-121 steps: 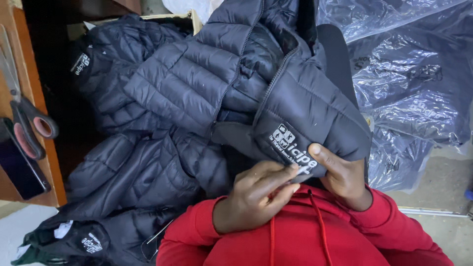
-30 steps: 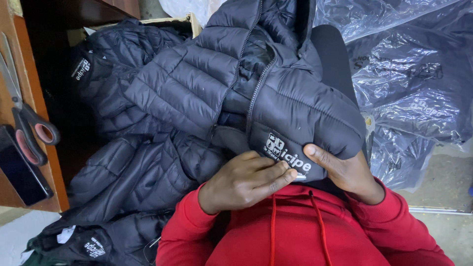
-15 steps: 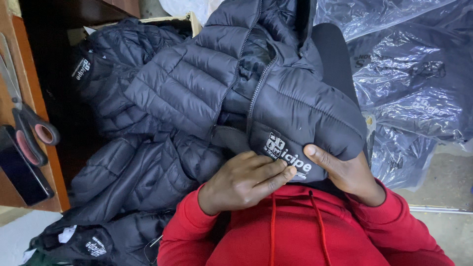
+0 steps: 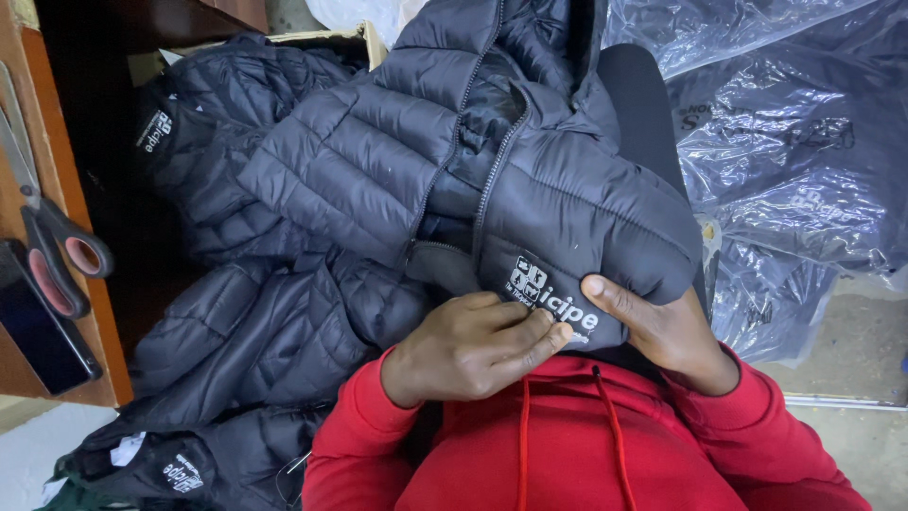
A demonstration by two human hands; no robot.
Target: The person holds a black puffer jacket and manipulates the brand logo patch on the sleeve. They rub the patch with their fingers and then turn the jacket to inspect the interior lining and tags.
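A dark quilted hooded jacket [image 4: 378, 161] lies across my lap, zip partly open, with a white printed patch [image 4: 558, 301] on its chest near me. My left hand [image 4: 473, 345] is closed, its fingertips pinching the jacket fabric at the lower edge of the patch. My right hand [image 4: 662, 326] grips the same panel from the right, thumb lying on top beside the patch. Red hoodie sleeves cover both my wrists.
More dark quilted jackets [image 4: 255, 331] are heaped at left, some in a cardboard box [image 4: 326, 38]. Scissors [image 4: 57, 255] and a dark phone [image 4: 38, 331] lie on a wooden table [image 4: 66, 170] at far left. Clear plastic bags [image 4: 785, 142] with dark garments fill the right.
Over four seconds the patch has slid a little toward me and my right thumb has come onto the top of the panel. In the last second nothing visibly moves.
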